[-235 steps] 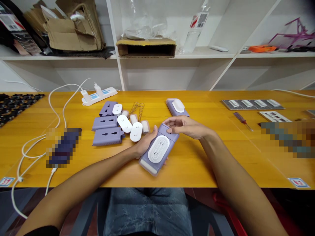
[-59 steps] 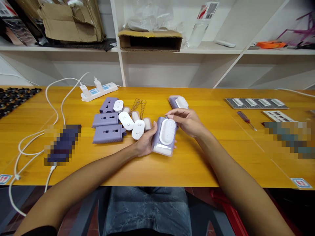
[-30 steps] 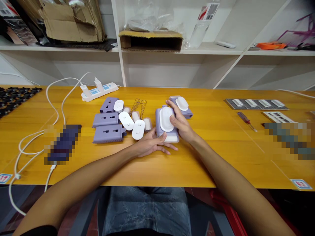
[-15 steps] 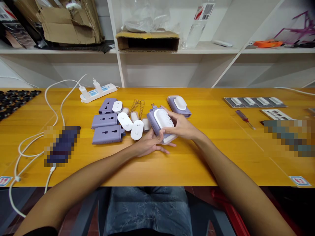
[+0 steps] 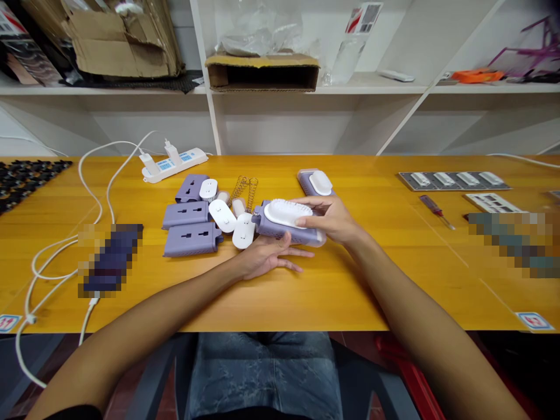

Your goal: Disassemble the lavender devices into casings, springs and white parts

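Note:
My right hand grips a purple plastic case at its right end, thumb on the white oval piece that sits on top. That oval piece has a ridged or bristled rim. My left hand lies just below the case with its fingers stretched out; its thumb tip is at the case's lower edge, and I cannot tell if they touch. White oval caps with short cylinders lie left of the case, beside two coil springs. Another purple case with a white oval top rests behind my right hand.
Three purple shells lie at left, near a white power strip and looping cables. A blurred-out dark phone-like object is at the left. On the right are a grey tray of white ovals and a screwdriver. Shelves stand behind.
My right hand has turned the purple case from steeply slanted to nearly level, its knobbed end now pointing left. My left hand has stayed almost in place, and the case has come away from its palm.

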Available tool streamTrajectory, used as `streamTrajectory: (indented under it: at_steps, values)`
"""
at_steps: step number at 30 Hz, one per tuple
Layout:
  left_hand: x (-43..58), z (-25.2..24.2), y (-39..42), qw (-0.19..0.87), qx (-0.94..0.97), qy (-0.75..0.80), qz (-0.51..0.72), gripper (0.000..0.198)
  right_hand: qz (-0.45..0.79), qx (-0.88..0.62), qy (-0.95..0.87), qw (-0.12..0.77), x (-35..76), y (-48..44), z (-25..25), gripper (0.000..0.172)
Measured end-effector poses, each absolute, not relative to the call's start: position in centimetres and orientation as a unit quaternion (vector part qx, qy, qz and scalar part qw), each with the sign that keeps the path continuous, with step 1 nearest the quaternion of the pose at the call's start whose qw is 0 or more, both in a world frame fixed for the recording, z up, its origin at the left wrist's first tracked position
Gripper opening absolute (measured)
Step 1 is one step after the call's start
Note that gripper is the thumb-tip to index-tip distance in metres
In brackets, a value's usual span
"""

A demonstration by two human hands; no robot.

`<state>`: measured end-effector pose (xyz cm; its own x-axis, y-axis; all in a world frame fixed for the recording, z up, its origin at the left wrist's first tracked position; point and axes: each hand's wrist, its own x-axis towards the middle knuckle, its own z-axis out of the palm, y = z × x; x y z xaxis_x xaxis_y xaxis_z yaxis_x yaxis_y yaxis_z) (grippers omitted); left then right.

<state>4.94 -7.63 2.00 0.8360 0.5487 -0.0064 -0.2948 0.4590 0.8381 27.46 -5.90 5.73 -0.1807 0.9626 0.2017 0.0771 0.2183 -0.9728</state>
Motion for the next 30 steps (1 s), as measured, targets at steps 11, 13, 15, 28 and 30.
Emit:
streamTrajectory:
  at_steps: [11, 13, 15, 28, 30]
  values:
    - [4.8, 1.9, -7.6, 0.86, 0.425, 0.138, 0.246, 0.066, 0.53, -0.402, -0.623, 0.412, 31.0, -4.8, 6.0, 0.052]
    - [4.8, 1.8, -7.6, 0.864, 0.419, 0.136, 0.243, 0.063, 0.534, -0.395, -0.63, 0.402, 31.5, -4.6, 5.9, 0.052]
    - [4.8, 1.9, -7.5, 0.867, 0.412, 0.137, 0.244, 0.061, 0.535, -0.395, -0.634, 0.396, 31.8, -4.6, 5.9, 0.053]
    - [5.2, 2.2, -7.6, 0.872, 0.358, 0.168, 0.288, 0.052, 0.54, -0.486, -0.5, 0.471, 29.9, -4.6, 5.7, 0.061]
    - [5.2, 2.1, -7.6, 0.868, 0.361, 0.172, 0.295, 0.054, 0.544, -0.502, -0.486, 0.464, 29.5, -4.6, 5.8, 0.06]
